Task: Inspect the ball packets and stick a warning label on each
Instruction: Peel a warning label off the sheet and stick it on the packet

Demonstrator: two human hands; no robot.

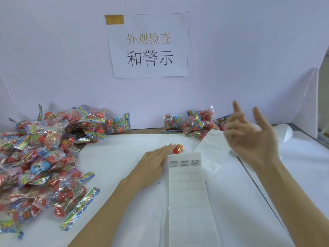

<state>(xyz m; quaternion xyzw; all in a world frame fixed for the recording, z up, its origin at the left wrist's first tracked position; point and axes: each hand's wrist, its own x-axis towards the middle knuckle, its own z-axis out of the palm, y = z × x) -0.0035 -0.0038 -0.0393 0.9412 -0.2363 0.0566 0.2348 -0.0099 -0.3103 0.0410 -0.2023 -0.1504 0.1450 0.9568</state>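
Packets (41,157) of orange and blue balls lie heaped far left of the label sheet (188,189), spilling from the back wall forward along the table's left edge; the pile's right fringe overlaps the left border of the white mat (124,154). One long packet (80,208) at the pile's near corner points toward the sheet, with a bare strip of mat between them. A lone packet (117,123) leans on the wall behind and left of the sheet.

The left hand (153,166) lies flat on the mat just left of the sheet's top, palm down, fingers straight and together, holding nothing; its fingertips reach toward a loose orange ball (178,148) just beyond the sheet's top left corner, though contact cannot be judged.

The sheet lies long-ways down the middle of the mat, running toward the near edge. Three printed warning labels (185,162) stand in its top row; the grid below looks blank. A paper sign (148,45) hangs on the wall above it.

Behind and right of the sheet, a smaller group of packets (194,123) sits against the wall. A crumpled white paper (211,150) lies at the sheet's upper right.

The right hand (252,138) is raised in the air right of the sheet, palm turned inward, fingers spread and loosely bent, gripping nothing. Below it the mat's right edge runs diagonally, with open white surface beyond.
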